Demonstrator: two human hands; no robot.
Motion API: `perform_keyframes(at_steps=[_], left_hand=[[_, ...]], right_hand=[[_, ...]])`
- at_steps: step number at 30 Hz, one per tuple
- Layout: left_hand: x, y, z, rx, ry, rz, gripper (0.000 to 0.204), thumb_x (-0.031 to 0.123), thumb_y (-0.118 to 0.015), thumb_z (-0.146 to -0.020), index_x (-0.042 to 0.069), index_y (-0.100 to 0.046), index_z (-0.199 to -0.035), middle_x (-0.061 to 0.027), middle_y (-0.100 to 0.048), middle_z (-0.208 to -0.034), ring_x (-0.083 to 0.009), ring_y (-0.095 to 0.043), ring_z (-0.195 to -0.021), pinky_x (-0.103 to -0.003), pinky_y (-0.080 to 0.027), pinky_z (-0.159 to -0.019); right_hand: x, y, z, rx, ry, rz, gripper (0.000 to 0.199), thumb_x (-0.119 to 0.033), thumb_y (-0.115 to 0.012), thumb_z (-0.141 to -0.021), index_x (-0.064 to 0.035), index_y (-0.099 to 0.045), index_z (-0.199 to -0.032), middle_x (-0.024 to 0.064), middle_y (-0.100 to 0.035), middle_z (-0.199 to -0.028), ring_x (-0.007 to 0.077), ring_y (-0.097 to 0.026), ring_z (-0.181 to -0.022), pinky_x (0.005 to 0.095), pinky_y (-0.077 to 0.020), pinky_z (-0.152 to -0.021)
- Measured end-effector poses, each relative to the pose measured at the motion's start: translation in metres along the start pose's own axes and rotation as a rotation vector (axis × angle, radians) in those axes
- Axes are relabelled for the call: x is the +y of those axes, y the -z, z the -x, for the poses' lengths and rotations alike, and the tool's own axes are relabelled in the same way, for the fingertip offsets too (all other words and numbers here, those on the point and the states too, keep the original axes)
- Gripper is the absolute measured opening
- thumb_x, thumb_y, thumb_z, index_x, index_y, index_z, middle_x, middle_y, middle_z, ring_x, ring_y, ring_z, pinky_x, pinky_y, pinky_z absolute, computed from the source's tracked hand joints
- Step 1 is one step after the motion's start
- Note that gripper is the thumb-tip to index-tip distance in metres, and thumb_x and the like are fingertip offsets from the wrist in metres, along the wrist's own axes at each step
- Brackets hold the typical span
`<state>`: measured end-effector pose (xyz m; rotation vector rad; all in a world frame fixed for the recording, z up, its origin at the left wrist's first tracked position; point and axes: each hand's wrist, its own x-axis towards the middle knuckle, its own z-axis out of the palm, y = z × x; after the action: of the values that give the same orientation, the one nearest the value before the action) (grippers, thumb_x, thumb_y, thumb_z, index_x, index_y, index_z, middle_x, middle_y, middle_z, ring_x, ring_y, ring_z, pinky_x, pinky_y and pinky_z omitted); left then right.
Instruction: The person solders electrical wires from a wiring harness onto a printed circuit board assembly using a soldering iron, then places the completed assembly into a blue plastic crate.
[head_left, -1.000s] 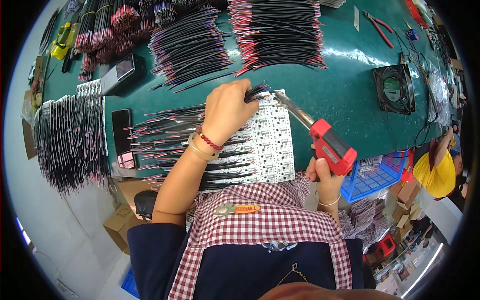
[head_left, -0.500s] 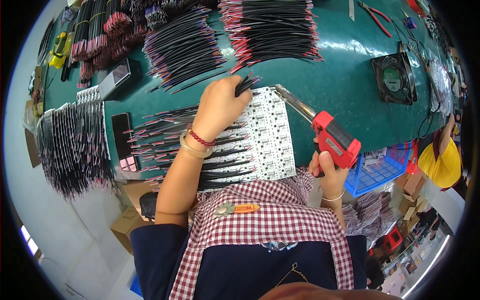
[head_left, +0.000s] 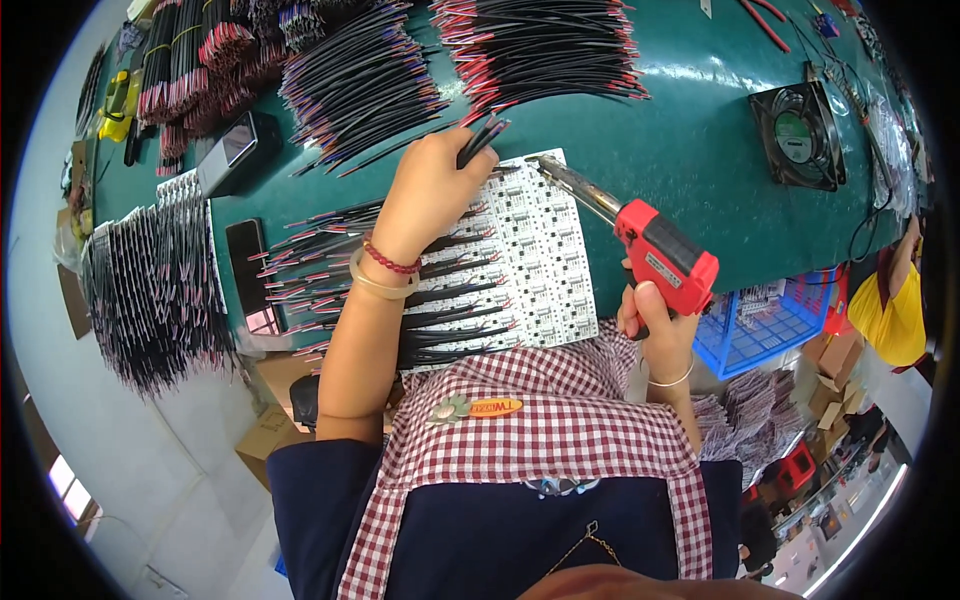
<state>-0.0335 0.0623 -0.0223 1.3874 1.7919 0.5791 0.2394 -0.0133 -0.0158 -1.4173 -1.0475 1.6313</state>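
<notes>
A small bunch of black cables (head_left: 478, 143) with stripped coloured ends is pinched in my left hand (head_left: 436, 178), over the far edge of a white circuit board panel (head_left: 548, 262). My right hand (head_left: 660, 322) is wrapped round the handle of a red and black soldering gun (head_left: 668, 258). The gun's metal tip points left and away from me, at the panel's far edge near the bunch. Rows of black cables (head_left: 455, 310) lie across the left part of the panel, their free ends spreading left. My left forearm hides some of them.
Two spreads of cut cables (head_left: 545, 50) lie at the far side of the green table (head_left: 690, 130). A phone (head_left: 246, 265) and a pile of wired boards (head_left: 150, 290) are at left. A black fan (head_left: 797, 135) stands at right, above a blue basket (head_left: 765, 335). Another person's yellow garment (head_left: 890, 320) shows at far right.
My left hand has shifted slightly left and away from me with the bunch. The gun's tip has moved slightly left, still by the panel's far edge. The view has shifted a little.
</notes>
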Motion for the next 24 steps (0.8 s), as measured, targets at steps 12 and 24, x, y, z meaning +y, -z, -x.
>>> perform_keyframes(at_steps=[12,24], left_hand=[[0.000,-0.007,0.006,0.053,-0.142,-0.167,0.022,0.017,-0.066,-0.078,-0.003,-0.058,-0.073,-0.0219,-0.057,-0.064,-0.0407,-0.056,-0.062,-0.047,-0.044,-0.059],[-0.002,0.018,0.022,0.097,-0.080,-0.286,0.018,0.016,-0.064,-0.080,-0.001,-0.059,-0.078,-0.0206,-0.062,-0.074,-0.0408,-0.060,-0.072,-0.047,-0.047,-0.064]], right_hand=[[0.001,-0.002,0.001,-0.019,0.023,-0.037,0.011,-0.011,-0.062,-0.091,-0.0010,-0.060,-0.086,0.0000,-0.054,-0.059,0.0069,-0.048,-0.047,0.0229,-0.0385,-0.044],[-0.002,-0.008,0.007,-0.065,0.022,-0.037,0.040,-0.024,-0.059,-0.092,0.0065,-0.054,-0.117,0.0065,-0.054,-0.062,0.0112,-0.047,-0.046,0.0253,-0.0407,-0.045]])
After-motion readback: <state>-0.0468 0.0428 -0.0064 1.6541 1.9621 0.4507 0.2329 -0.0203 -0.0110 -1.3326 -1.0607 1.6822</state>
